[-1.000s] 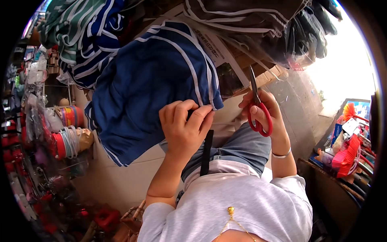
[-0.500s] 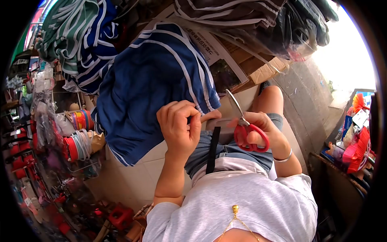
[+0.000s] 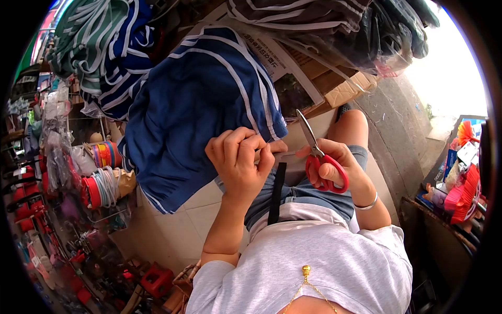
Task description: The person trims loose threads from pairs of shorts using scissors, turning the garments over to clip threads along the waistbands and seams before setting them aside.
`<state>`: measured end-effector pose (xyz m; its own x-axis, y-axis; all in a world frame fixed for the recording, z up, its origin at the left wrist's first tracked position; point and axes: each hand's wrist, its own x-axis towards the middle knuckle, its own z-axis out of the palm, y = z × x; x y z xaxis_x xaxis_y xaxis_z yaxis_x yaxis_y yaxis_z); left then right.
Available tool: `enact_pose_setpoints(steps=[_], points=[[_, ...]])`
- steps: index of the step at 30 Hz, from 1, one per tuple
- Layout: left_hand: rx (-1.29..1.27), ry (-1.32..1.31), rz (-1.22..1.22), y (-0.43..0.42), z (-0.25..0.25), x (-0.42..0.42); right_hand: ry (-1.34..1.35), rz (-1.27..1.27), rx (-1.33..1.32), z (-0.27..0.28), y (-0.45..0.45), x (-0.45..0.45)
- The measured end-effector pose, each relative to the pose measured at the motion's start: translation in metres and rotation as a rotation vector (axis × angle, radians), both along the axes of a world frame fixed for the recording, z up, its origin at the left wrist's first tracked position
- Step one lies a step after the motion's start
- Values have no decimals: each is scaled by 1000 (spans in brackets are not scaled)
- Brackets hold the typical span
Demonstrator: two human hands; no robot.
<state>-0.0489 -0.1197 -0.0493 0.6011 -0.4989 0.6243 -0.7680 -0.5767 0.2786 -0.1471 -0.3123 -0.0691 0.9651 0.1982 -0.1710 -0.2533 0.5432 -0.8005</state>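
Observation:
Dark blue trousers (image 3: 183, 99) with white side stripes are spread over my lap, their striped hem near my hands. My left hand (image 3: 240, 157) is at the lower edge of the cloth, fingers curled and thumb and forefinger brought together; whatever lies between them, if anything, is too small to make out. In my right hand (image 3: 348, 167) is a pair of scissors (image 3: 314, 152) with red handles. The blades look nearly closed and point up and away, just right of the hem, apart from the cloth. A black strap (image 3: 277, 193) runs down across my shorts.
Green and blue striped garments (image 3: 104, 47) are heaped at the far left. Brown folded clothes (image 3: 308, 13) and plastic-wrapped dark items (image 3: 387, 36) lie on cardboard at the back. Spools of elastic cord (image 3: 107, 188) hang on the left; a box of colourful goods (image 3: 463, 183) stands at the right.
My left hand has shifted a little to the right along the hem, its thumb now more raised. The scissors have moved slightly right and up. The trousers have barely moved.

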Motion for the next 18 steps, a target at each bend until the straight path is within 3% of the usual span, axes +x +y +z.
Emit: enact_pose_setpoints(steps=[10, 13, 18], points=[[-99, 181, -104, 14, 7, -1, -44, 250, 231, -9, 5, -5], [-335, 397, -189, 21, 3, 0, -49, 291, 258, -11, 7, -7], [-509, 439, -243, 21, 8, -3, -46, 338, 273, -13, 9, -8]])
